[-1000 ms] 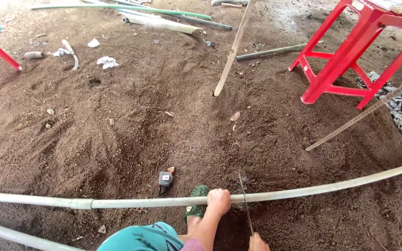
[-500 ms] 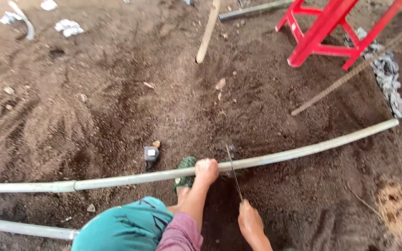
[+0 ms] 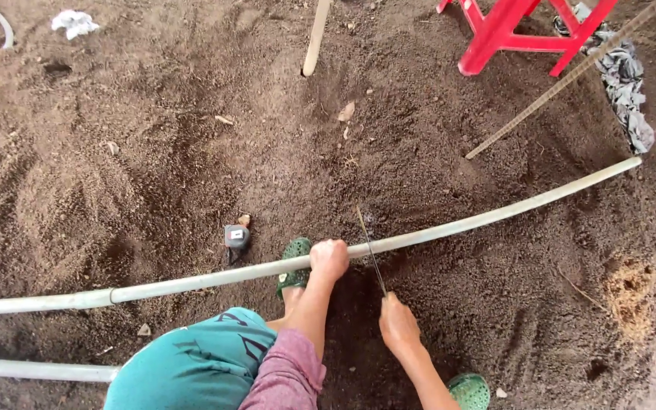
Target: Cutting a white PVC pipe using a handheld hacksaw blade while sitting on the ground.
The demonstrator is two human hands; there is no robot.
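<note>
A long pale plastic pipe (image 3: pixel 495 217) lies across the brown soil from left edge to right. My left hand (image 3: pixel 329 258) grips it from above near its middle. A thin saw blade (image 3: pixel 369 247) crosses the pipe just right of that hand. My right hand (image 3: pixel 398 325) holds the blade's near end, closer to me than the pipe. A green clog (image 3: pixel 294 266) on my foot sits under the pipe beside the left hand. My teal-clad knee (image 3: pixel 191 368) fills the bottom.
A small tape measure (image 3: pixel 236 237) lies on the soil just beyond the pipe. A wooden stick (image 3: pixel 315 38) stands in the ground farther off. Red stool legs (image 3: pixel 506 34), a rebar rod (image 3: pixel 556 87) and grey rags (image 3: pixel 628 83) are at top right. Another pipe (image 3: pixel 32 370) lies at bottom left.
The view has tilted down, so more of my arms and a second green clog show. My right hand and the blade have moved along the pipe cut; my left hand stays gripped.
</note>
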